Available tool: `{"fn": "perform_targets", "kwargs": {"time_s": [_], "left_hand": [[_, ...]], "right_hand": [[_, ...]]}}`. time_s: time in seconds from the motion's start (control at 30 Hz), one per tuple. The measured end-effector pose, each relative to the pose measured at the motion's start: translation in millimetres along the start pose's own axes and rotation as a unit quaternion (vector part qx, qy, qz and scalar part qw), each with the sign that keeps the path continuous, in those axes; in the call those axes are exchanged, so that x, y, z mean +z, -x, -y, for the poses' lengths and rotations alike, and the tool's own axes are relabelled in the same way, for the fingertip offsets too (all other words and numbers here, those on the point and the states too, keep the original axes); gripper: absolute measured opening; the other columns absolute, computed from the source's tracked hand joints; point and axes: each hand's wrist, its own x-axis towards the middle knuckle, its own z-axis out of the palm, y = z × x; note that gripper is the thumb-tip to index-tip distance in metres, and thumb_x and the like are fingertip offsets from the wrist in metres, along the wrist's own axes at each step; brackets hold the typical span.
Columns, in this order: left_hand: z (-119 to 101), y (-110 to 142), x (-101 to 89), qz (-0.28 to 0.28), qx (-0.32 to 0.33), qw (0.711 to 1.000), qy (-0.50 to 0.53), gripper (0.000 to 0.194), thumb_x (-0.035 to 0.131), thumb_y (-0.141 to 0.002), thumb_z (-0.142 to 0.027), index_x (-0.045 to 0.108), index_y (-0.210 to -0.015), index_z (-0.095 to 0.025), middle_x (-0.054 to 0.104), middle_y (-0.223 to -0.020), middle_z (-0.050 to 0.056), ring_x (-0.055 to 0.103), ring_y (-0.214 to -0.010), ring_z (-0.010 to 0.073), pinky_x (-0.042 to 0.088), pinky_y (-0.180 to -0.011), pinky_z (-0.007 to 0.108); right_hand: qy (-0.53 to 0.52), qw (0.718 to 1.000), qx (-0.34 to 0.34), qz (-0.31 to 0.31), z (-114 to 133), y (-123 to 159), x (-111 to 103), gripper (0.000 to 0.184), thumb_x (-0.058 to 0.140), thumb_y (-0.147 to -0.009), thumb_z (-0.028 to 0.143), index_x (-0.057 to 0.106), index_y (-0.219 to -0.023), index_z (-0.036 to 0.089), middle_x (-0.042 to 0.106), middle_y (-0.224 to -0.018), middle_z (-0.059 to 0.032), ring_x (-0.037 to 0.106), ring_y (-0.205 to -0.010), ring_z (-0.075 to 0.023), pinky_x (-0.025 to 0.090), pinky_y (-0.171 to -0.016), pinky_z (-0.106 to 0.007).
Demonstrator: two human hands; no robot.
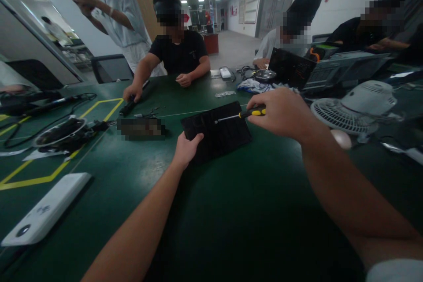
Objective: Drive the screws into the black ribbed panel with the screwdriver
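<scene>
A flat black rectangular panel (pixel 220 139) lies tilted at the middle of the green table. My left hand (pixel 187 152) grips its near left edge, thumb on top and the other fingers hidden beneath. In my right hand (pixel 282 112) is a screwdriver (pixel 253 113) with a yellow and black handle. Its thin metal shaft points left across the panel, and a small shiny spot shows at the tip. Whether the tip touches the panel I cannot tell.
A grey fan (pixel 353 108) and an open computer case (pixel 343 68) stand right. On the left are a white device (pixel 46 211) and a tangle of dark parts (pixel 61 134). Across the table (pixel 264 220), a person (pixel 180 53) in black holds a dark tool (pixel 128 105).
</scene>
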Motion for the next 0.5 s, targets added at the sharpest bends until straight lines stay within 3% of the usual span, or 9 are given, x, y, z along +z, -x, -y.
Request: {"fn": "perform_targets", "kwargs": {"time_s": [0.5], "left_hand": [[4.5,-1.9,-2.8,0.016,0.004,1.0,-0.001,0.046,0.09,-0.067,-0.042,0.073,-0.103,-0.017,0.081,-0.102,0.01,0.077,-0.095,0.0293,0.061,-0.09,0.044]], "right_hand": [[-0.009,0.997,-0.063,-0.04,-3.3,-1.7,6.3,0.027,0.073,-0.089,0.022,0.088,-0.11,0.027,0.083,-0.113,-0.0074,0.073,-0.106,-0.0317,0.051,-0.09,-0.044]]}}
